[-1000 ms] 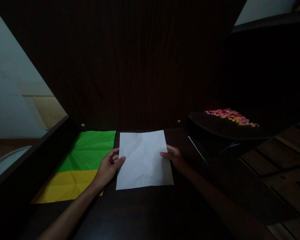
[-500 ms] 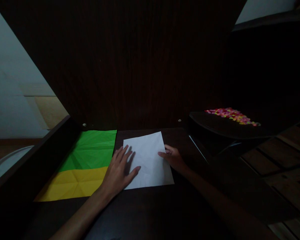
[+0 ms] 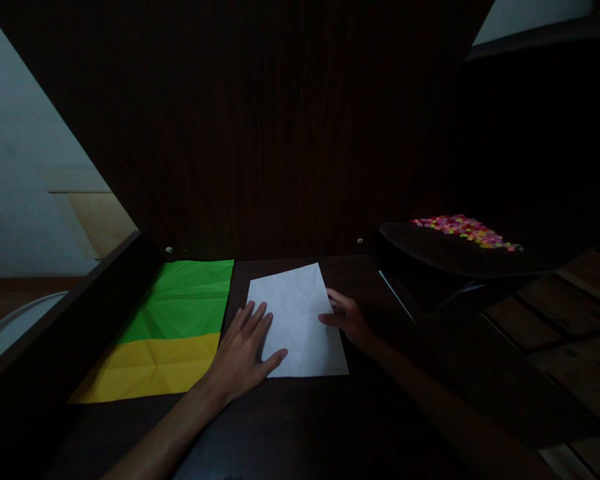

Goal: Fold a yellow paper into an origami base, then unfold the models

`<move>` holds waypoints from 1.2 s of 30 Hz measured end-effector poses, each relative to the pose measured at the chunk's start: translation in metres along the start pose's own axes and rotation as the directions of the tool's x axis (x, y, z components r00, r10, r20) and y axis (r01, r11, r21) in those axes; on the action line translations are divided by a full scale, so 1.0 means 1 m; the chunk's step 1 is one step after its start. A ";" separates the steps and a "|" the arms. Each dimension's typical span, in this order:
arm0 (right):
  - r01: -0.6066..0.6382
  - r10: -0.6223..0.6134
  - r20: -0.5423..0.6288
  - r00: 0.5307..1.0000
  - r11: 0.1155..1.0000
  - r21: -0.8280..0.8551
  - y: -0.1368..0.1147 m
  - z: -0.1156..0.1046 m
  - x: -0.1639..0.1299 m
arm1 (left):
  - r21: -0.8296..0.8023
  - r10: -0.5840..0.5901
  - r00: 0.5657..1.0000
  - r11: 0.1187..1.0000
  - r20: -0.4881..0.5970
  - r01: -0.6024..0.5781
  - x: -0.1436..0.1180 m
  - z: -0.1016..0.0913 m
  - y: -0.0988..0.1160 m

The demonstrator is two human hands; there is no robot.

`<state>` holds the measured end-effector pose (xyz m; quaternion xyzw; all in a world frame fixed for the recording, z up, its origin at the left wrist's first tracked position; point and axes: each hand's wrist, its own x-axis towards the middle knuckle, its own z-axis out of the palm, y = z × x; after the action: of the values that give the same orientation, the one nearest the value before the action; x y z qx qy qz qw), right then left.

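A white sheet of paper (image 3: pixel 300 320) lies on the dark wooden surface (image 3: pixel 280 427) in front of me. My left hand (image 3: pixel 245 350) rests over its left side, fingers spread and lying flat. At the right edge, my right hand (image 3: pixel 347 320) pinches the paper, thumb on top and fingers under or behind it. The sheet's upper right corner looks slightly raised. To the left of my left hand lie a creased green sheet (image 3: pixel 185 297) and a creased yellow sheet (image 3: pixel 155 367), edge against edge.
Small pink, red and yellow pieces (image 3: pixel 467 231) are heaped on a dark curved ledge (image 3: pixel 430 257) at right. A tall dark panel (image 3: pixel 260 133) rises behind the paper. A low dark side board (image 3: pixel 60 313) borders the left, with a white round object (image 3: pixel 20 327) beyond it.
My left hand has slid slightly toward me and to the right across the white paper. The paper has turned and shifted a little; my right hand still grips its right edge.
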<state>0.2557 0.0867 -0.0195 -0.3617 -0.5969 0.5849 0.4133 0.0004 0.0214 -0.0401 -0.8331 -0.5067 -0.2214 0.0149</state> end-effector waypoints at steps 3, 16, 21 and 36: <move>0.044 -0.044 0.056 0.997 0.999 -0.009 -0.004 0.002 -0.004 | -0.008 -0.024 0.999 1.000 -0.024 0.024 0.002 -0.004 0.004; 0.145 -0.139 0.098 0.985 0.988 -0.061 0.005 0.003 -0.011 | -0.015 0.019 1.000 1.000 0.011 -0.018 0.004 -0.005 0.006; 0.151 -0.135 0.194 0.972 0.986 -0.072 0.008 0.005 -0.012 | -0.053 0.021 0.998 0.998 0.063 -0.018 0.003 -0.008 0.008; 0.436 -0.335 0.365 0.869 0.867 -0.242 0.002 0.011 -0.013 | -0.180 0.085 0.994 0.981 0.062 -0.073 0.006 -0.013 0.011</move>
<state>0.2508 0.0707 -0.0224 -0.1983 -0.8010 0.4351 0.3603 0.0080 0.0178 -0.0240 -0.8578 -0.4516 -0.2359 -0.0681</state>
